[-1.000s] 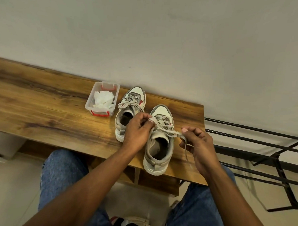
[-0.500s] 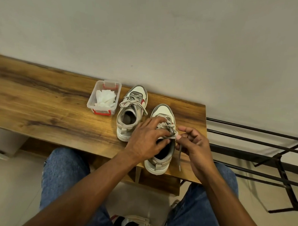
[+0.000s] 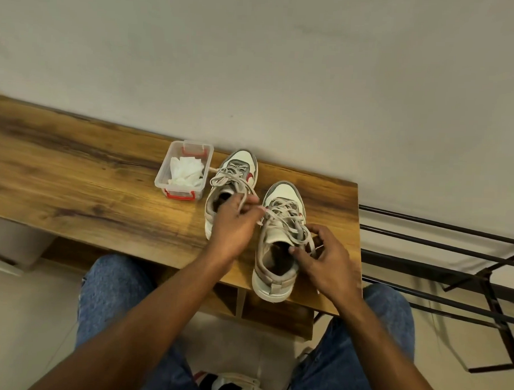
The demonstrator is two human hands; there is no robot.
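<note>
Two grey and white sneakers stand side by side on a wooden table point(image 3: 73, 186), toes toward the wall. The right sneaker point(image 3: 276, 254) sits near the table's front right corner, its laces crossed loosely over the tongue. My left hand point(image 3: 233, 226) lies between the two shoes and pinches one lace end, pulling it leftward. My right hand point(image 3: 323, 256) rests at the shoe's right side, fingers curled round the other lace, thumb at the collar. The left sneaker point(image 3: 236, 173) has a red mark on its side and untied laces; my left hand hides its heel.
A clear plastic box point(image 3: 165, 176) with red clips holds white cloths, left of the sneakers. A black metal rack point(image 3: 441, 262) stands to the right of the table. My knees in blue jeans are below the table's front edge, with a grey wall behind.
My hands have parted: the left hand drew its lace up and left, off the shoe's opening, while the right hand moved down to the shoe's right side. The laces now lie crossed over the tongue.
</note>
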